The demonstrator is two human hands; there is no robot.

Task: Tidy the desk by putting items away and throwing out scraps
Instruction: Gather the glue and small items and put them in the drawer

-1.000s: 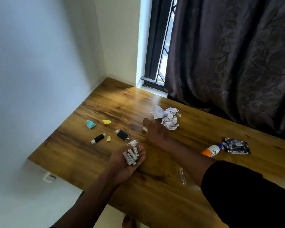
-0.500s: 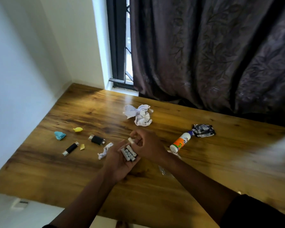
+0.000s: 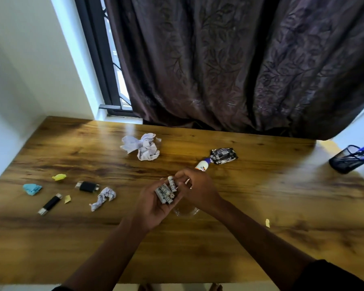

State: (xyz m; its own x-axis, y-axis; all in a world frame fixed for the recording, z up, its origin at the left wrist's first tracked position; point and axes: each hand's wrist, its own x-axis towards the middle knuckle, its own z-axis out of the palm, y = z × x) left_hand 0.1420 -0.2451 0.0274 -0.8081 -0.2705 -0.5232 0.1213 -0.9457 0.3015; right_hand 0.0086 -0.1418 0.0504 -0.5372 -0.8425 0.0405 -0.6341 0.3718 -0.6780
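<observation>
Currently left hand (image 3: 156, 204) cups the batteries (image 3: 165, 193) in curled fingers, long axes pointing away; right fingers (image 3: 182, 175) pinch one more, upright, touching the bundle. Paper scrap (image 3: 103, 198) lies left of them, nearer left hand.

two crumpled papers (image 3: 142, 146), two adapters (image 3: 87, 186)

Right hand (image 3: 198, 191) is hiding most of glue bottle (image 3: 202, 165) & clear plastic thing (image 3: 186, 211); battery (image 3: 166, 192) print too small to read; pen holder (image 3: 346, 161) blurring
</observation>
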